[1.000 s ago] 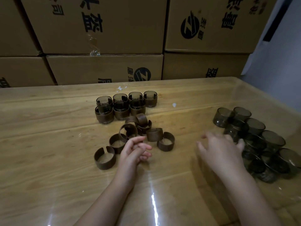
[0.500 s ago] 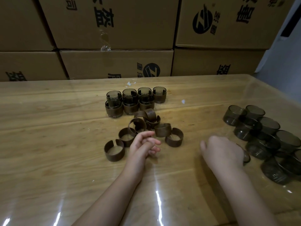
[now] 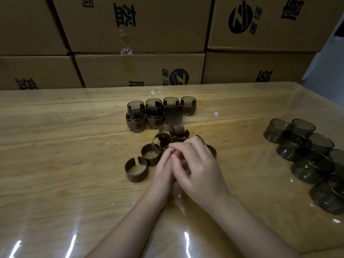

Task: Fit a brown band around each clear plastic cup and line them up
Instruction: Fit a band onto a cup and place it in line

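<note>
Cup (image 3: pixel 184 162) is clasped between left hand (image 3: pixel 163 171) and right hand (image 3: pixel 202 169), before cardboard boxes (image 3: pixel 130 71) printed with black Chinese characters.

Banded cups (image 3: pixel 188 108) stand in two rows, split brown bands (image 3: pixel 136 170) just before them. Bare cups (image 3: pixel 299 146) cluster right; the right hand (image 3: pixel 200 164) grips one cup (image 3: pixel 184 162).

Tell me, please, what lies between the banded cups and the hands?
In the head view, loose brown bands lie piled between the banded cups, the left hand and the right hand.
</note>
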